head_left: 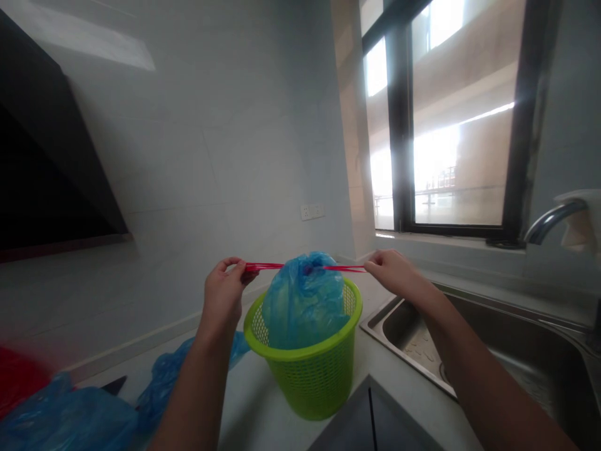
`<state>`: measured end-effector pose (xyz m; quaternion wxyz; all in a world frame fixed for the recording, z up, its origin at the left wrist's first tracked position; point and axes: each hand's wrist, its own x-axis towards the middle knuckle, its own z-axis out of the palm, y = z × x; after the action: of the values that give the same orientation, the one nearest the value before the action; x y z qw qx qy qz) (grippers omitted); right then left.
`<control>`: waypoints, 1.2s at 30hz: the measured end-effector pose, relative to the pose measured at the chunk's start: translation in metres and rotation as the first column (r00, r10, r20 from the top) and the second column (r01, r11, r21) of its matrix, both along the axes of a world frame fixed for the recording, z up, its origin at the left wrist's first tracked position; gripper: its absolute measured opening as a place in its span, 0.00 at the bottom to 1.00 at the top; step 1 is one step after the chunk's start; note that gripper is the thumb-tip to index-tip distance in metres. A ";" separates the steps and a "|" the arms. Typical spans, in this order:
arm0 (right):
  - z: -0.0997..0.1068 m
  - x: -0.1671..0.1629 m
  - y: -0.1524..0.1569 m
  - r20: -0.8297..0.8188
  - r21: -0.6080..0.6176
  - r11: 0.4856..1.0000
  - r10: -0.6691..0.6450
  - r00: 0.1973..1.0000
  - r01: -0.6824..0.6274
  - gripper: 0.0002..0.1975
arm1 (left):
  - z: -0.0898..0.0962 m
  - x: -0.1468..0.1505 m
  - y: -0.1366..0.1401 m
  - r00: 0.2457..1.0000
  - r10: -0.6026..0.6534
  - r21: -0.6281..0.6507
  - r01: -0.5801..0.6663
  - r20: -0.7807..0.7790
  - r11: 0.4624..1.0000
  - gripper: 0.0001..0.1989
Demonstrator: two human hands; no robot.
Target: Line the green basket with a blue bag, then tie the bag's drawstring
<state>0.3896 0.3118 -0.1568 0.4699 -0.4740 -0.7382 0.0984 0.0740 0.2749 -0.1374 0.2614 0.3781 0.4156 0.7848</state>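
Note:
A blue plastic bag [305,307] bulges out of a green mesh basket [310,382] on the counter, its top gathered together. Red drawstrings [345,268] run out tight from the gathered neck to both sides. On the left, my left hand [225,285] pinches one end of the red string. My right hand [392,269] is closed on the other end, at about the same height. Both hands are above the basket's rim, one on each side, apart from the basket. What lies inside the bag is hidden.
A steel sink [493,351] with a curved faucet [556,219] is on the right below a window [460,125]. More blue plastic bags [70,413] and a blurred red thing [19,379] lie at left. A grey flat panel [366,419] is in front.

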 end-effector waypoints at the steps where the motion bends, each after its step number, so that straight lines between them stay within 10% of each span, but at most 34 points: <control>1: -0.001 0.003 0.005 0.043 -0.051 0.995 -0.082 0.996 0.084 0.19 | -0.002 -0.003 0.005 0.998 0.008 -0.004 -0.008 0.061 1.000 0.08; 5: 0.002 0.006 0.012 0.017 -0.157 0.961 -0.228 0.974 0.227 0.18 | -0.009 -0.004 0.019 0.948 -0.057 -0.094 0.091 0.313 0.991 0.10; 7: 0.006 0.002 0.007 -0.251 -0.260 0.965 -0.102 0.962 0.034 0.13 | -0.009 0.002 0.018 0.923 -0.075 -0.075 0.111 0.377 0.991 0.10; 12: 0.016 -0.013 -0.023 -0.735 -0.150 0.803 0.300 0.608 -0.577 0.08 | 0.003 0.024 -0.011 0.941 -0.253 0.049 0.248 0.223 0.967 0.09; 23: 0.008 -0.055 -0.069 -0.437 0.083 0.817 0.545 0.716 -0.571 0.10 | -0.021 0.099 -0.073 0.742 -0.291 -0.024 0.348 -0.603 0.937 0.20; 36: 0.009 -0.054 -0.077 -0.198 0.171 0.808 0.588 0.784 -0.563 0.10 | -0.041 0.124 -0.068 0.818 -0.266 0.048 0.336 -0.510 0.941 0.20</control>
<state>0.3359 0.2347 -0.1474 0.5273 -0.1856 -0.7887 0.2559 0.1976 0.2067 -0.1784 0.2403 0.6447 0.3492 0.6362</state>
